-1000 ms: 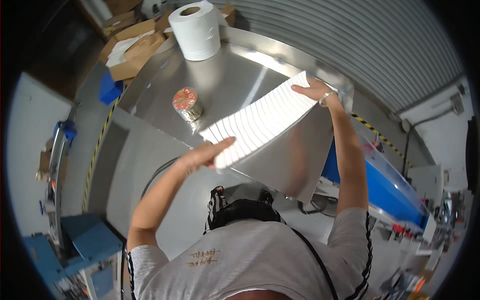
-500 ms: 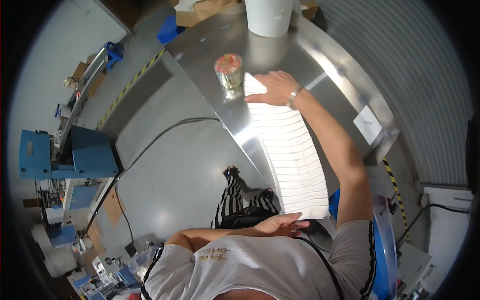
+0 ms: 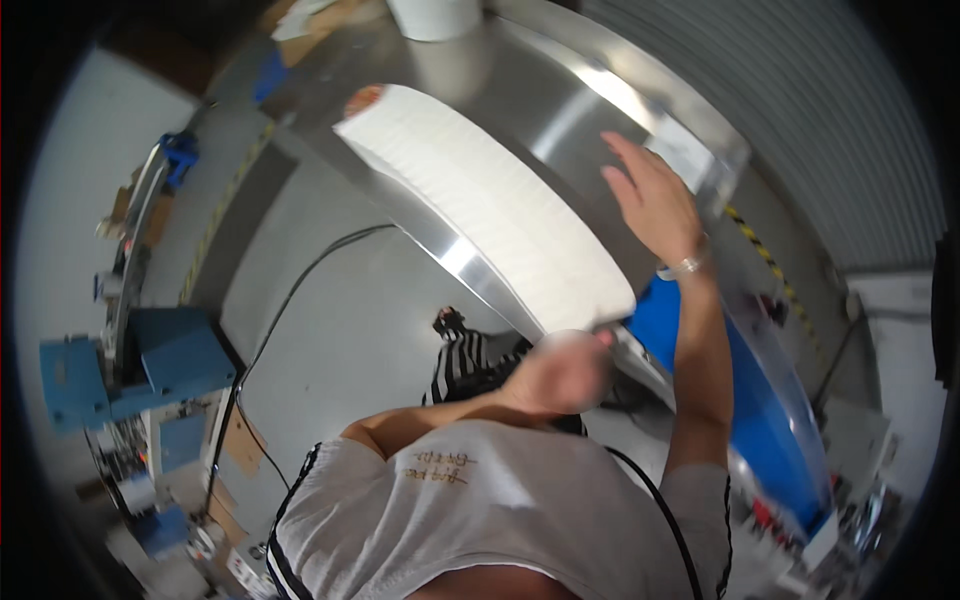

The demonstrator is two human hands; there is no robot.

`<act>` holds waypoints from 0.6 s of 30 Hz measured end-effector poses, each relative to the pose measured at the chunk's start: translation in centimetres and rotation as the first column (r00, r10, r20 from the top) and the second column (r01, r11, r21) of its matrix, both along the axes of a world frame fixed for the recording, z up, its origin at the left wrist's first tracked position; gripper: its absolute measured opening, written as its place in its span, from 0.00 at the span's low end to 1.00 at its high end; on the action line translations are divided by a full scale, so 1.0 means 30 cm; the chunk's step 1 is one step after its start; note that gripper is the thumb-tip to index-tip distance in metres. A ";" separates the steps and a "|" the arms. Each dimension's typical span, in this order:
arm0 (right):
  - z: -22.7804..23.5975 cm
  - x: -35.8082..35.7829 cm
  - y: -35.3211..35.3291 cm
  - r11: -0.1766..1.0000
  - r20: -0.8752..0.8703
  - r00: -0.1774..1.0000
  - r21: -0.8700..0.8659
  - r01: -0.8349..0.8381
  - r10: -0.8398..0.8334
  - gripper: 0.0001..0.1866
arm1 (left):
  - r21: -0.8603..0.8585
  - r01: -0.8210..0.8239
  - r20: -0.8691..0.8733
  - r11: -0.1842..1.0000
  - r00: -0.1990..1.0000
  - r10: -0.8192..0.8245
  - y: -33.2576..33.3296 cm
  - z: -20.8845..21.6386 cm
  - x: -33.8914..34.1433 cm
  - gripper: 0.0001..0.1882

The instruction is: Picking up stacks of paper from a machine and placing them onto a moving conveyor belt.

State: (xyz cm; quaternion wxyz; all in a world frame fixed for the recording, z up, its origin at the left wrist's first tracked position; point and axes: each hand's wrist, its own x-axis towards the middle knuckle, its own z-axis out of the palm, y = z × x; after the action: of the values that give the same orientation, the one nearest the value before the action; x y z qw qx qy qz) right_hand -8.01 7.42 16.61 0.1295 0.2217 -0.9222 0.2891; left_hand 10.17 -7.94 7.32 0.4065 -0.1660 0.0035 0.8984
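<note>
Currently, white strip (image 3: 490,210): it is stretching slantwise along the near edge of the counter, bowing a little, with one end lying toward the upper left and the other coming down to your left hand; faint ridges are running across it.
Left hand (image 3: 560,375): you are keeping it right at the strip's lower end, in front of your chest; blur is hiding whether its fingers are gripping.
Right hand (image 3: 655,205): you are holding it over the counter's right part, apart from the strip, its fingers and thumb spreading loosely; a bracelet (image 3: 686,266) is circling that wrist.
Red-topped roll (image 3: 361,100): it is peeking out from behind the strip's upper-left end.
Counter (image 3: 470,85): its bare metal is shining beyond the strip.
White sheet (image 3: 682,152): it is lying near the counter's right corner, just beyond your right hand.
White cylinder (image 3: 436,18): it is standing toward the counter's far side, the upper edge of the view cutting it off.
Blue panel (image 3: 770,420): it is slanting below the counter, beyond your right forearm.
Black cable (image 3: 300,282): it is curving across the floor at your left.
</note>
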 end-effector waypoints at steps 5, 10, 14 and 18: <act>-0.157 0.363 0.252 0.983 0.557 0.830 -0.162 0.081 0.023 0.32 | -0.161 0.031 0.024 0.986 0.999 -0.027 -0.010 0.070 -0.055 0.15; -0.353 0.484 0.169 0.831 0.525 0.851 -0.470 0.297 -0.007 0.33 | -0.757 -0.307 -0.653 0.577 0.365 -0.663 -0.019 0.169 -0.013 0.19; -0.354 0.497 0.111 0.782 0.461 0.880 -0.505 0.367 -0.115 0.27 | -0.084 -0.993 -0.411 0.078 -0.037 -0.911 0.022 0.203 -0.112 0.29; -0.343 0.511 0.098 0.765 0.460 0.881 -0.528 0.369 -0.107 0.25 | -0.046 -0.997 -0.371 0.058 -0.036 -0.928 0.013 0.120 -0.163 0.26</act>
State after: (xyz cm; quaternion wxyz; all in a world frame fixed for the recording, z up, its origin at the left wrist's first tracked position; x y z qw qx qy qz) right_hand 7.31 10.37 6.33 0.0367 -0.0172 -0.8089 0.5865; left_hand 5.29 -7.55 10.92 -0.1544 0.3378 0.8790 0.2990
